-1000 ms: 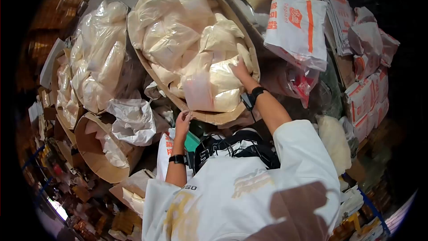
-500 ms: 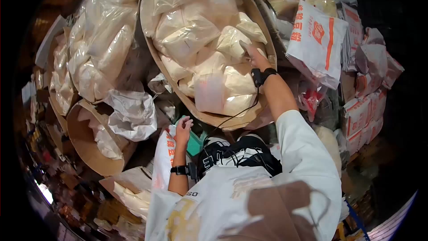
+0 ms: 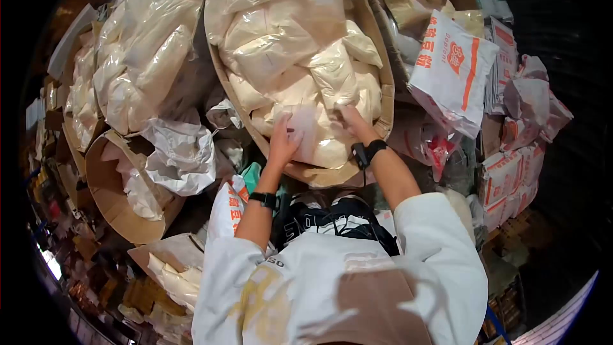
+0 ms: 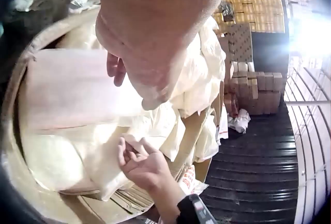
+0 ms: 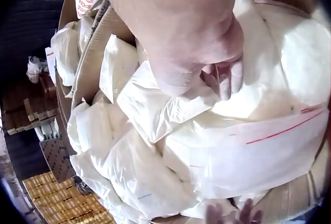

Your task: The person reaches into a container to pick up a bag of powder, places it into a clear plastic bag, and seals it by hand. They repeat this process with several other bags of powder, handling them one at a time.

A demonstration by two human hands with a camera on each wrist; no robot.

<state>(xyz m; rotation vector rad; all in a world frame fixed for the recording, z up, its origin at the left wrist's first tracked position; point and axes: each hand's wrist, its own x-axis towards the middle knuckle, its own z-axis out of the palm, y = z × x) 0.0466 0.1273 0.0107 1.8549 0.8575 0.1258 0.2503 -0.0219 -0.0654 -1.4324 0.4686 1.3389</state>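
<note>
A large cardboard box (image 3: 393, 89) is heaped with clear plastic bags of cream-coloured powder. My right hand (image 3: 355, 122) pinches the near end of one powder bag (image 3: 333, 73) with thumb and curled fingers. That bag (image 5: 160, 102) slants across the heap, its end bunched at the fingers in the right wrist view. My left hand (image 3: 284, 140) is over the near left part of the box, fingers loosely spread. Beside its fingertips lies a flat, whitish translucent bag (image 3: 305, 133) with a red line, which also shows in the left wrist view.
Another box of powder bags (image 3: 143, 57) stands to the left, with a smaller open carton (image 3: 105, 188) and crumpled white sack (image 3: 182, 160) nearer. At right lie a red-printed white sack (image 3: 453, 70) and stacked printed sacks (image 3: 514, 182). A green thing (image 3: 251, 176) shows beside my left forearm.
My left hand has moved from outside the near edge to over the bags. My right hand has come nearer my body, and the powder bag now extends toward it.
</note>
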